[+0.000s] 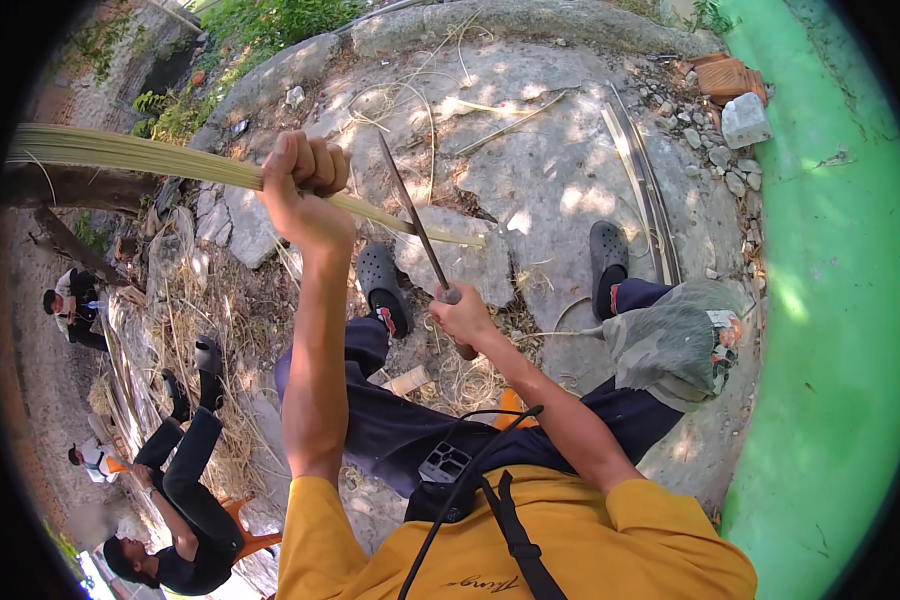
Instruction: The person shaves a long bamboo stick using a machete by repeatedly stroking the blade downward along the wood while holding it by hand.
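Note:
My left hand (308, 195) is raised, with its fingers wrapped round a long bundle of thin, pale strips (140, 160) that look like split bamboo. Most of the bundle runs off to the left; a narrower end comes out past my fist and points right. My right hand (462, 316) grips the handle of a long, narrow-bladed knife (410, 205). Its blade slants up and away, crossing the bundle's narrow end in this view. Whether blade and strips touch, I cannot tell. A patch of grey-green mesh cloth (670, 345) covers my right knee.
Long split bamboo pieces (645, 190) lie on the cracked concrete (370, 90) at right. A green wall (820, 300) runs along the right side, near a white block (745, 120) and rubble. Loose shavings (470, 390) litter the ground. A seated person (185, 500) is at lower left.

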`<state>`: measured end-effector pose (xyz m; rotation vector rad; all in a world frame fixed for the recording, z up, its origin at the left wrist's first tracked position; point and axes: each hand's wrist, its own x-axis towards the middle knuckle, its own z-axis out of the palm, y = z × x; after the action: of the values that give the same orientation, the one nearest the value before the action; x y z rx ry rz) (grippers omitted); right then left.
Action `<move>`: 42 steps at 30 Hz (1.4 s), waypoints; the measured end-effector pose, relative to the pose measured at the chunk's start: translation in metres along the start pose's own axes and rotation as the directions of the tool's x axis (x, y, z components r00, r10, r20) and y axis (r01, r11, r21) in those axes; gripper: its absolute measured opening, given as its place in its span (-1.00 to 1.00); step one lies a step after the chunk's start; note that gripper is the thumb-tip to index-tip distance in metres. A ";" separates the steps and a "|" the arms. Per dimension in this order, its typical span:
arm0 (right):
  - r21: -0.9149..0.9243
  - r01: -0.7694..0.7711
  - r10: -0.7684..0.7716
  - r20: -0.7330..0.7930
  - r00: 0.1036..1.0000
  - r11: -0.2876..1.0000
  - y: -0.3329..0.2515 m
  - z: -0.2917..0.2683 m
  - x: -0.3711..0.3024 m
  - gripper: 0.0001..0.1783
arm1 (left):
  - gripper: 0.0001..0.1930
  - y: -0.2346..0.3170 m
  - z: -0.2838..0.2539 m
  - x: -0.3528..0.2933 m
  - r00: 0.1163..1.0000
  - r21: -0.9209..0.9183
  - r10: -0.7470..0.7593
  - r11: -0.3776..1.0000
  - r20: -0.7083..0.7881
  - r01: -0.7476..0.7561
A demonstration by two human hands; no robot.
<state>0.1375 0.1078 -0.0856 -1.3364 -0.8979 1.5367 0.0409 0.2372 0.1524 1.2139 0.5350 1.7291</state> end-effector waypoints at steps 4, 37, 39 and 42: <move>0.168 -0.100 0.080 0.124 0.989 0.981 -0.073 0.012 -0.023 -0.88 | -0.58 0.014 -0.015 0.008 1.000 -0.072 0.018 0.997 0.015 -0.017; -0.266 0.135 -0.184 -0.170 0.968 0.954 0.024 -0.015 0.027 -0.73 | -0.59 0.002 0.015 0.004 0.999 0.102 0.008 0.995 0.050 -0.013; -0.357 0.101 -0.169 -0.164 0.972 0.929 0.045 -0.023 0.039 -0.74 | -0.59 0.000 -0.002 0.011 0.997 0.083 0.009 0.996 0.077 -0.015; 0.004 -0.195 0.195 -0.064 0.979 0.981 -0.016 -0.012 0.022 -0.74 | -0.60 0.007 -0.012 0.016 0.999 0.045 -0.006 0.999 -0.047 0.008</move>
<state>0.1511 0.1338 -0.0809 -1.5041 -0.7465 1.6306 0.0255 0.2496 0.1601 1.2042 0.6089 1.7513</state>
